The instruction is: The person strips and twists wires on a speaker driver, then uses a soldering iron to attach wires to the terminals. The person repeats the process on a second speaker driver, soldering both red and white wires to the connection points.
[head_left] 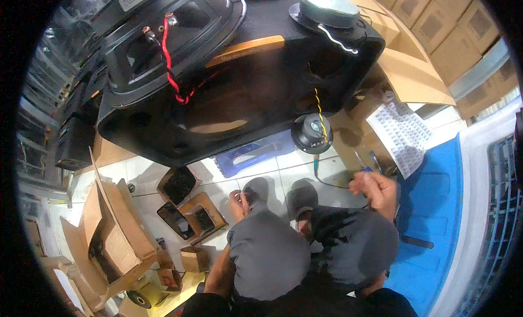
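I sit with both knees in grey trousers in front of a big black speaker cabinet [256,93] that lies tilted on the floor. My left hand [238,201] rests by my left knee with its fingers pinched together; what they hold is too small to tell. My right hand [376,189] is curled just past my right knee, next to two blue-handled tools [362,160] and the end of a thin black cable [332,183]. A small round driver [311,133] hangs from the cabinet on a yellow-and-black twisted wire [320,112]. A green-handled tool [316,163] lies below it.
A large driver [163,39] with a red twisted wire lies on the cabinet's left; a smaller one [327,9] with a white wire is at the right. Open cardboard boxes [117,235] and black frames [177,183] lie to the left, a printed sheet [400,134] and blue plastic [436,208] to the right.
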Tool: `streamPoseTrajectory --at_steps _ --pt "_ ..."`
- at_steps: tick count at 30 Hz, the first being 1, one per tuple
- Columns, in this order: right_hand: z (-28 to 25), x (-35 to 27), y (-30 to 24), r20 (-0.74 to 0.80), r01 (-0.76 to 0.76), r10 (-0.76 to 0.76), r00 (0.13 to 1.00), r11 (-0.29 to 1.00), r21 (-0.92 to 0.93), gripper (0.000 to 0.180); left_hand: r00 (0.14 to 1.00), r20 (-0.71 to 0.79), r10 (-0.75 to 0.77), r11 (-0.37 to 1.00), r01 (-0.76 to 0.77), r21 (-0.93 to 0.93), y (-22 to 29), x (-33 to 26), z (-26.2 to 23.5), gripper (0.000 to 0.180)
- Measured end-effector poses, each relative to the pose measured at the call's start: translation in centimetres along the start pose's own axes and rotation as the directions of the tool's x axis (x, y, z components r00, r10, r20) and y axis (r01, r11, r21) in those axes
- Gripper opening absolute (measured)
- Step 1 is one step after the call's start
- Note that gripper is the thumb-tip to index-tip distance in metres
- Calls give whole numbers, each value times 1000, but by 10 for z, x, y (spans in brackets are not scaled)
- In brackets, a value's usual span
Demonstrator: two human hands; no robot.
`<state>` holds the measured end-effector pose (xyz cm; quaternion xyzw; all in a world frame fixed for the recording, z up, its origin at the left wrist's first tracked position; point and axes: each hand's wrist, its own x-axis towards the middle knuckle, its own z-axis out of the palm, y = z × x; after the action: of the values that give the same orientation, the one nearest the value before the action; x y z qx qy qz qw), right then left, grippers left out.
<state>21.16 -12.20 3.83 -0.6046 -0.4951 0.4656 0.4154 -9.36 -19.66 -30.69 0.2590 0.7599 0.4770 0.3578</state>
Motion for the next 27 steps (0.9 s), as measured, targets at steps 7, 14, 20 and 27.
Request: streamPoseTrajectory --at_steps 7,14,20,27 --pt "4 -3 16 213 -159 110 971 960 230 36 997 -69 -18 957 37 289 -67 -21 -68 16" --pt "7 -2 15 220 -137 82 972 959 247 36 990 -134 -52 909 102 404 -97 -41 -74 17" --pt "3 -3 15 208 -95 57 976 980 176 36 989 -147 -29 902 89 423 -110 -48 -70 17" --pt "1 3 28 212 -89 39 976 970 228 35 988 -144 46 917 15 398 -92 -49 -72 18"
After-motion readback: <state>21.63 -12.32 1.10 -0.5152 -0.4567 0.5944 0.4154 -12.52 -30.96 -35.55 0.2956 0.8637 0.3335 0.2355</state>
